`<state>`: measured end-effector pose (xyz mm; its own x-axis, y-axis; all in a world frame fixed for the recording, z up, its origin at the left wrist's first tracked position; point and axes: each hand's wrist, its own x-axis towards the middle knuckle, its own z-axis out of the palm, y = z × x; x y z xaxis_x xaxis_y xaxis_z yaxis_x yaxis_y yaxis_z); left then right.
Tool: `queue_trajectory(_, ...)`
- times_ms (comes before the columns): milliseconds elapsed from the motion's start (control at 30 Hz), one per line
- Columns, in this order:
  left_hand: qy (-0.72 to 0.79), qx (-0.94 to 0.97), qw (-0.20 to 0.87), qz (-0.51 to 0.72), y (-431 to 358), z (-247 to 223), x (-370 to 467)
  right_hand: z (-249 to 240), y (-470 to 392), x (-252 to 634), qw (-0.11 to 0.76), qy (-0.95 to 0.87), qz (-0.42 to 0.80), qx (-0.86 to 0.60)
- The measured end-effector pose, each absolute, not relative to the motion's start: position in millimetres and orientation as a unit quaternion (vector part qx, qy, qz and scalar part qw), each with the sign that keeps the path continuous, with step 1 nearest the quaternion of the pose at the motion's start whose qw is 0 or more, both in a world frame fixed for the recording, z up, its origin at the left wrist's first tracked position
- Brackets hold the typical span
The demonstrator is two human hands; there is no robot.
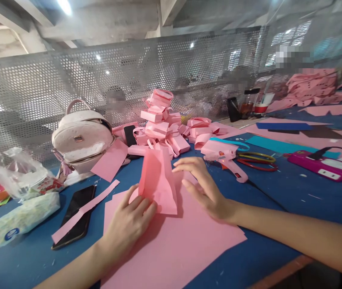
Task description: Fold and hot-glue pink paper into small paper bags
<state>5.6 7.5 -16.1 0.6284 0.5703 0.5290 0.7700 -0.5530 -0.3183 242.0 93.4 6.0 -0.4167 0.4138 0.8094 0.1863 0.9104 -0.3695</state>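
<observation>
A folded pink paper bag (160, 180) stands tilted over flat pink paper sheets (183, 249) in front of me. My left hand (133, 212) grips its lower left edge, fingers curled against the paper. Beside its right edge, my right hand (202, 184) is held with fingers apart and nothing in them; whether a fingertip touches the paper I cannot tell. To the right of that hand lies a pink glue gun (226, 160) with a black cord. Behind the bag rises a heap of small folded pink paper pieces (165, 124).
At left are a black phone (79, 212) under a pink paper strip (98, 200), a tissue pack (23, 218) and a white backpack (82, 138). At right sit a magenta power strip (324, 164) and blue paper strips (288, 146). A perforated metal screen (123, 76) stands behind.
</observation>
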Motion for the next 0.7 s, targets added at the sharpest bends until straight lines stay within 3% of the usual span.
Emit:
queue_trajectory(200,-0.371,-0.885,0.22,-0.173,5,-21,15,-4,105,237,0.535,-0.751,0.288,-0.259)
queue_trajectory(500,-0.398,-0.884,0.185,-0.158,25,-14,32,-5,106,240,0.527,-0.692,0.394,-0.297)
queue_trajectory(700,-0.373,-0.886,0.198,-0.192,36,-21,37,-9,115,242,0.549,-0.562,0.52,-0.337)
